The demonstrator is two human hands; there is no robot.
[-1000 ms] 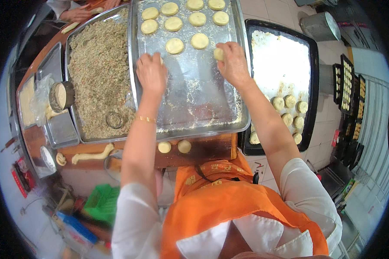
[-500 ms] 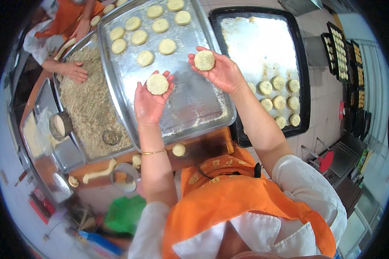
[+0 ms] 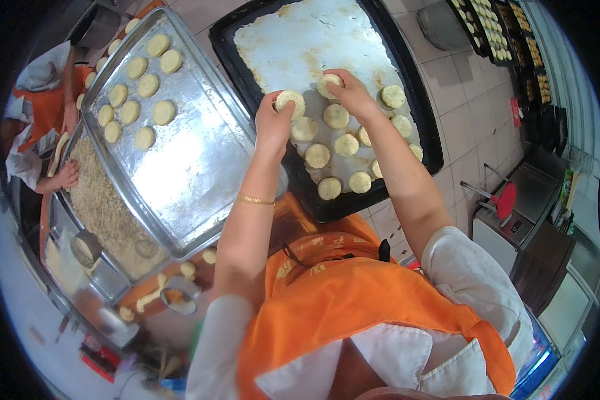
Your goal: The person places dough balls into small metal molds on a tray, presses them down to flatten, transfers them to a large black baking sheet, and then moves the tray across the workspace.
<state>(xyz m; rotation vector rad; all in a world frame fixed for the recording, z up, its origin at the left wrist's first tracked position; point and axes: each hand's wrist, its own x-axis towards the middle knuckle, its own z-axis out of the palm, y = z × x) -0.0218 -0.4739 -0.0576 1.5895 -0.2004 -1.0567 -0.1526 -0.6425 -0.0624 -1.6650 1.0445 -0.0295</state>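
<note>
My left hand (image 3: 275, 123) grips a round crumb-coated dough disc (image 3: 291, 101) at the left side of the black-rimmed baking tray (image 3: 432, 157). My right hand (image 3: 352, 95) holds another coated disc (image 3: 329, 85) just to the right, over the middle of that tray. Several similar coated discs (image 3: 346, 145) lie around and below my hands on its pale, stained surface. To the left, a steel tray (image 3: 200, 207) carries several smooth pale dough discs (image 3: 163, 113) in its upper part.
A co-worker's hand (image 3: 67, 175) rests by a tray of crumbly mixture (image 3: 107, 207) at left. Below are dough strips (image 3: 152, 293) on the wooden bench (image 3: 143, 288). A metal pot (image 3: 432, 27), racked trays (image 3: 487, 33) and a red stool (image 3: 504, 199) stand right.
My hands have moved from over the steel tray, where they showed discs on upturned palms, rightward to the black tray, now turned down with discs in their fingers. The view has shifted rightward.
</note>
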